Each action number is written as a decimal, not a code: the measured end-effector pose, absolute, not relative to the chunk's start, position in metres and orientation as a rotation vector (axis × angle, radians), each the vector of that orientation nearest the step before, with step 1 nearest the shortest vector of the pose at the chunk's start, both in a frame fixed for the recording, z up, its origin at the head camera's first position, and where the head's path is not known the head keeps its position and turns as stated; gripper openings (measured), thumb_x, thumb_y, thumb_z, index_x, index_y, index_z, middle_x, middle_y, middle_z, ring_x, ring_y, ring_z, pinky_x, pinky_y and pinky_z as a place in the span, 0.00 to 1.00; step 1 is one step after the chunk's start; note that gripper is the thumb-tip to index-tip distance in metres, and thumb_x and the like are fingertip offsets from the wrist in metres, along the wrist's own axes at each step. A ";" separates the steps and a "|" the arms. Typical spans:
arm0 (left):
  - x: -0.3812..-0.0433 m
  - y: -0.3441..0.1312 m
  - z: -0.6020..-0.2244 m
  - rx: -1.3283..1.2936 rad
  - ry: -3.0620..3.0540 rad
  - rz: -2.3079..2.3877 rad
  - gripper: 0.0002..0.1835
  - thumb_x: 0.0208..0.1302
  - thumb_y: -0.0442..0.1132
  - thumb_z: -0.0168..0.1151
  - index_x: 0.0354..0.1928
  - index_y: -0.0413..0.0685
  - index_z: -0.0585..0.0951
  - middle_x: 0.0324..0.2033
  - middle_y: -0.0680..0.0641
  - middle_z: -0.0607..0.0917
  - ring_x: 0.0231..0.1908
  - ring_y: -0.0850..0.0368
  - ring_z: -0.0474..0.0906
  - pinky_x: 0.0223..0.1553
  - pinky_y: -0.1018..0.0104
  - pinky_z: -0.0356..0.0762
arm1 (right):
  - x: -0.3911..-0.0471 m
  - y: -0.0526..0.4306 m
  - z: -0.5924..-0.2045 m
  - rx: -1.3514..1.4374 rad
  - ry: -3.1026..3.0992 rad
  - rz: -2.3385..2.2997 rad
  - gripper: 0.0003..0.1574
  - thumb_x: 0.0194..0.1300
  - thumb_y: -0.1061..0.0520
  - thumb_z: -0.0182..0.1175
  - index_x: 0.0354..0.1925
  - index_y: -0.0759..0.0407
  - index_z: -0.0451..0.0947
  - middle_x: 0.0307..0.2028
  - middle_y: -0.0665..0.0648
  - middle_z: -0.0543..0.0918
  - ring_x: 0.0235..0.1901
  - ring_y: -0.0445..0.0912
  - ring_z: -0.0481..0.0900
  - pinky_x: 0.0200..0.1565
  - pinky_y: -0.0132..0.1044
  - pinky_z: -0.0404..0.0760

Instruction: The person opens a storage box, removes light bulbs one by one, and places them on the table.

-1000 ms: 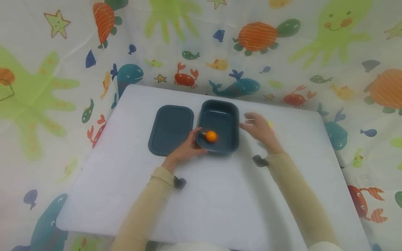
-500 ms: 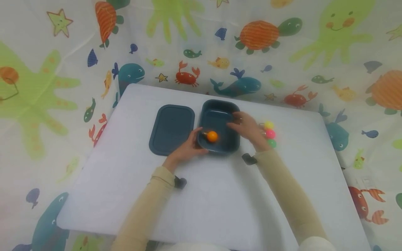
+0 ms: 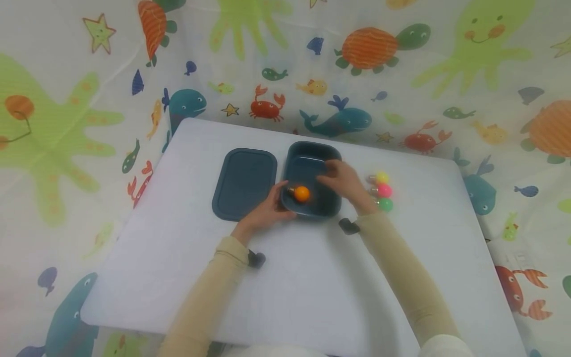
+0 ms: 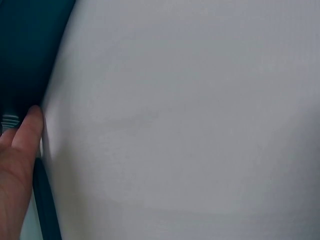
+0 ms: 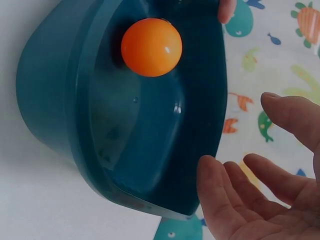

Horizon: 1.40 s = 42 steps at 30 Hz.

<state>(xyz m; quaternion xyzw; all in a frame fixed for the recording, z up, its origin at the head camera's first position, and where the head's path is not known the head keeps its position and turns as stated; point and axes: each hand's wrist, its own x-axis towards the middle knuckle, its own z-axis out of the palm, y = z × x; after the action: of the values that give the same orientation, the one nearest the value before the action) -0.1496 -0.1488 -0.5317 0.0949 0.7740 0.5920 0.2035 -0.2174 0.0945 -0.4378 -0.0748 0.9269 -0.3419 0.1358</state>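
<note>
Resting at the near left corner of the teal box [image 3: 312,179], the left hand [image 3: 267,210] is seen with its thumb laid over the rim and its fingers curled against the outer wall, so the box is held by it. The box stands on the white counter [image 3: 285,277] toward the far edge, about midway between the left and right edges, with its long axis running from the near edge to the far edge. An orange bulb [image 3: 301,194] is lying inside the box at its near end, its metal base turned toward the left hand. The right hand [image 3: 343,181] is held over the right side of the box with fingers spread and relaxed; nothing is gripped by it. The bulb lies just left of and slightly nearer than the right hand's fingertips, while the left thumb is closer to it. A matching lid [image 3: 244,183] is laid flat just left of the box. Yellow, pink and green bulbs [image 3: 382,191] are lined up just right of the box, beside the right wrist.
</note>
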 end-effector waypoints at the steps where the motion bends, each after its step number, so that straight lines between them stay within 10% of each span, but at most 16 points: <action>1: -0.150 -0.149 -0.532 0.263 2.161 1.649 0.52 0.57 0.48 0.73 0.73 0.79 0.47 0.73 0.46 0.60 0.63 0.47 0.70 0.66 0.48 0.62 | -0.217 0.094 -0.438 -0.217 2.681 -0.990 0.38 0.65 0.49 0.64 0.67 0.62 0.64 0.63 0.64 0.72 0.57 0.56 0.74 0.57 0.50 0.76; 42: -0.156 -0.140 -0.533 0.243 2.202 1.637 0.51 0.57 0.51 0.72 0.72 0.82 0.46 0.73 0.47 0.61 0.64 0.48 0.69 0.66 0.46 0.61 | -0.230 0.078 -0.449 -0.487 2.666 -0.716 0.42 0.61 0.49 0.67 0.65 0.68 0.66 0.61 0.68 0.74 0.60 0.59 0.72 0.64 0.51 0.68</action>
<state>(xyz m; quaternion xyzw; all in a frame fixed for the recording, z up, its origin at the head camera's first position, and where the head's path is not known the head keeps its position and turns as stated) -0.1562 -0.1402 -0.5333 0.0865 0.7846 0.5830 0.1924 -0.2297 0.0784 -0.4495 -0.1714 0.9374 -0.2519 0.1685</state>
